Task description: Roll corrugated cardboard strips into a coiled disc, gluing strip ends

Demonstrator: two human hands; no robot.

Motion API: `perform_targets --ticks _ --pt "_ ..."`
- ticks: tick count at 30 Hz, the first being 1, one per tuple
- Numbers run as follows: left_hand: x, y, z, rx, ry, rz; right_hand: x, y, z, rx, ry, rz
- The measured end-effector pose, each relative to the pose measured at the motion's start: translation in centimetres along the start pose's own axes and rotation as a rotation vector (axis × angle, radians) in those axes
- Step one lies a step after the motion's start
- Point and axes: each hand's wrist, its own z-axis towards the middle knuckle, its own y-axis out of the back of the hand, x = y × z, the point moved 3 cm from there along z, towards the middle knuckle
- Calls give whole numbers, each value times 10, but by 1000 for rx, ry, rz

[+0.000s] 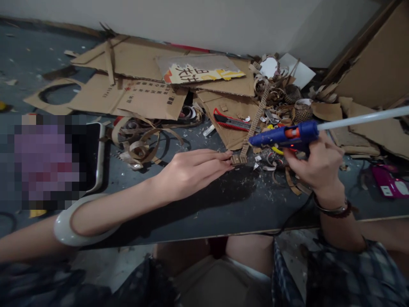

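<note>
My right hand [316, 166] is closed round a blue glue gun [284, 135] with a white glue stick [364, 118] sticking out of its back. The gun's nozzle points left, just above a long corrugated cardboard strip [255, 121]. My left hand [194, 170] lies flat on the dark table [204, 209], fingers stretched out together, their tips pressing the near end of that strip [239, 159]. The two hands are about a hand's width apart.
Flat cardboard sheets [134, 81] cover the far side. A red utility knife [231, 122] lies on cardboard behind the strip. Curled cardboard strips [140, 143] and scraps lie around. A phone [92, 157] sits at the left, a pink object [388, 181] at the right.
</note>
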Motion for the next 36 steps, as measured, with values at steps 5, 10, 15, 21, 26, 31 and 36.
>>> perform_targets --ticks 5,10,15,21,26,31,36 --pt "0 0 0 -16 -10 11 -40 19 16 -114 -388 -29" --pt "1 0 1 -20 -6 2 -92 11 15 4 -700 -53" --pt "0 0 1 -13 2 13 -119 -16 0 103 -858 -162" --pt "0 0 1 -4 5 10 -138 -44 -12 177 -838 -245" --pt "1 0 1 -27 -15 -3 -133 -51 -19 205 -808 -249" --pt "-1 1 2 -19 -9 -1 -133 -49 -23 219 -792 -231" --pt "-2 1 2 -12 -14 0 -142 -45 -23 132 -893 -217"
